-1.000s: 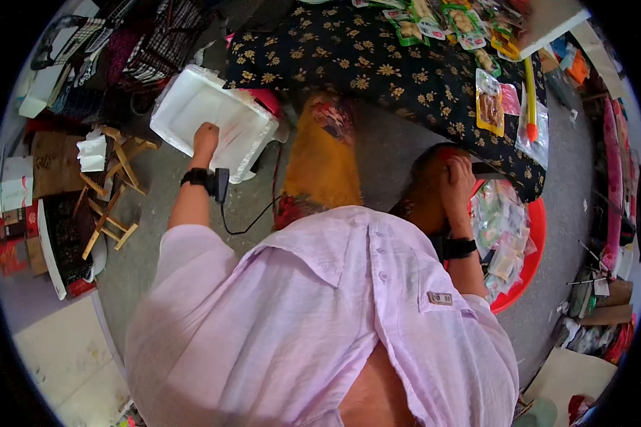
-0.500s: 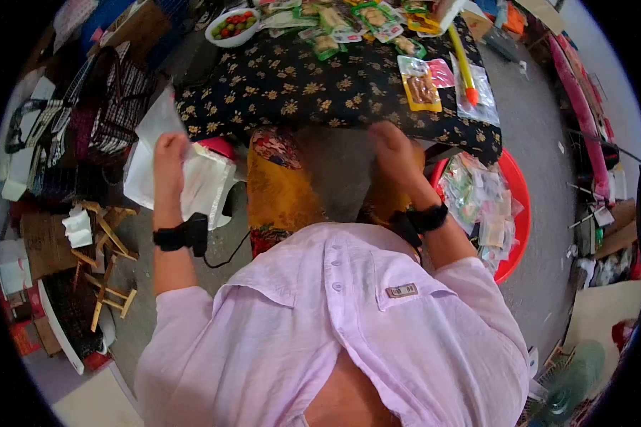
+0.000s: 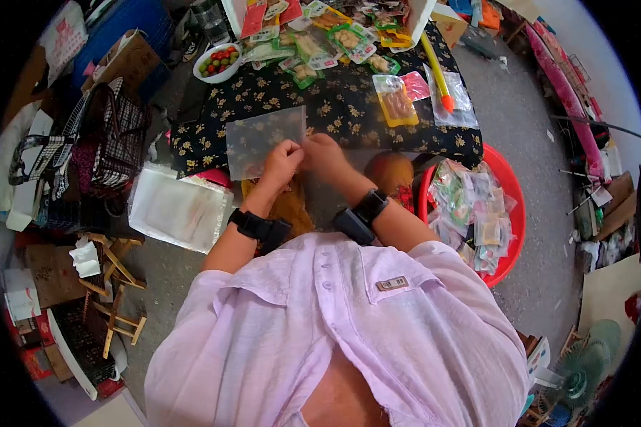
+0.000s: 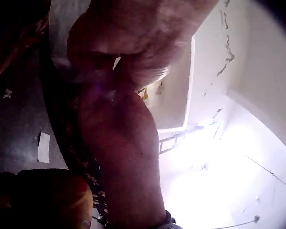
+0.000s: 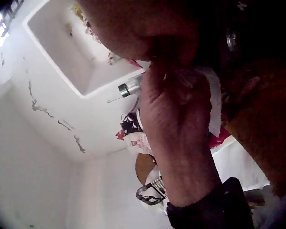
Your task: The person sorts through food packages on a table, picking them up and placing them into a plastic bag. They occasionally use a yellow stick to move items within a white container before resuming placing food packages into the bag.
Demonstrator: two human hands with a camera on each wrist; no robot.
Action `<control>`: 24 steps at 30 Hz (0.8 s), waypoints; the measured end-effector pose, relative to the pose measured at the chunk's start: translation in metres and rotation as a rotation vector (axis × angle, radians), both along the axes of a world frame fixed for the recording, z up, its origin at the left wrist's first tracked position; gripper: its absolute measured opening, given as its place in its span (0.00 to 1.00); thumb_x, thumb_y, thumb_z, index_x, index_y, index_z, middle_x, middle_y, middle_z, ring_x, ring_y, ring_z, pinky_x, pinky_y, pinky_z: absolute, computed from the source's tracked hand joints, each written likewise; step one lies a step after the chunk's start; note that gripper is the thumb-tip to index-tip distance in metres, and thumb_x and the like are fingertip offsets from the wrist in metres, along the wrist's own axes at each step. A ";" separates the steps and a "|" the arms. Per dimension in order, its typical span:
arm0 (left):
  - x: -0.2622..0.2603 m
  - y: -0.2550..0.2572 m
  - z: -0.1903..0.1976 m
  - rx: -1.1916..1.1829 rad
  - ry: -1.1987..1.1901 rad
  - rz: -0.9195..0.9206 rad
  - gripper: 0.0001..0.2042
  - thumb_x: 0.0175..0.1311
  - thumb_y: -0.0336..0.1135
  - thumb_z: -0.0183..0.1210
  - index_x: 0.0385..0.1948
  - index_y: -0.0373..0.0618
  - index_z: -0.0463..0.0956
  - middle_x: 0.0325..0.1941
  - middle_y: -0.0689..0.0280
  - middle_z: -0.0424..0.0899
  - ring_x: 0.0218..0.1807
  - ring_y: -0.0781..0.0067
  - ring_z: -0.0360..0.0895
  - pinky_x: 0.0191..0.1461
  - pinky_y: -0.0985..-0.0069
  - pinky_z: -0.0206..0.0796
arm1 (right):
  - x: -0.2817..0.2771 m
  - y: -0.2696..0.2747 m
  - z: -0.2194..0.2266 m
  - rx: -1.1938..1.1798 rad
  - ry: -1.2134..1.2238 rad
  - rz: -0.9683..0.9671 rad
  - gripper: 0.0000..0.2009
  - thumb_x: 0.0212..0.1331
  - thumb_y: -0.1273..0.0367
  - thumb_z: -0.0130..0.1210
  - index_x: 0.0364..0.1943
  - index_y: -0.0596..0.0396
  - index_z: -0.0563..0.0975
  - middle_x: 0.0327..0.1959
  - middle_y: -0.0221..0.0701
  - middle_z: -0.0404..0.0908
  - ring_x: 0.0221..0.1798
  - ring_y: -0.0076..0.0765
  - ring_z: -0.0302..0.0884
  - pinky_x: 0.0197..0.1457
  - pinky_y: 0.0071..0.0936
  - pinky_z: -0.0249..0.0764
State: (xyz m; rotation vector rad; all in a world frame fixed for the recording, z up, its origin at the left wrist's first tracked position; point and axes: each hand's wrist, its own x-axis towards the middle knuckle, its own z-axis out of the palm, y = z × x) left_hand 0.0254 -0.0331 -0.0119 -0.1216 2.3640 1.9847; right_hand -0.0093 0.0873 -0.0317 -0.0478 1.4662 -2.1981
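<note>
Table: the dark flowered cloth (image 3: 342, 103) covers it down over the near edge, and many small food packets (image 3: 349, 39) lie heaped at its far side.
Red tub: the tub (image 3: 518, 220) stands on the floor at the right, near the table, filled with flat clear packages.
Pale pile: at the left, a stack of thin whitish sheets (image 3: 178, 210) lies low beside the table; they look to me like more bags, but I cannot be certain.
Clear bag: the clear bag (image 3: 263, 139) is held up in front of the near table edge, spread to the left of the hands. The flowers show through it, so I judge it is empty. Whether it touches the cloth, I cannot tell.
Its handling: I expect it to be very light, thin and soft, somewhat slippery, and easy to crease; its two layers may cling together.
White bowl: the bowl (image 3: 224, 77) sits at the left far part of the cloth, with small red and green fruits in it.
Left hand: this hand (image 3: 283, 164) has its fingers bent and pinches the bag near its right edge.
Right hand: this hand (image 3: 325, 158) is close against the left one, at the same edge, but blurred; I cannot tell if its fingers grip the plastic.
Bag edge: here is the best hold, in my opinion, one layer between thumb and fingertip, without pulling hard.
</note>
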 end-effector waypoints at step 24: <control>0.002 -0.009 0.001 0.506 -0.210 -0.048 0.01 0.51 0.28 0.48 0.23 0.44 0.67 0.18 0.70 0.69 0.20 0.80 0.66 0.24 0.83 0.59 | 0.005 0.009 0.010 0.041 0.396 0.080 0.04 0.51 0.71 0.44 0.26 0.57 0.68 0.24 0.31 0.69 0.26 0.27 0.69 0.28 0.21 0.69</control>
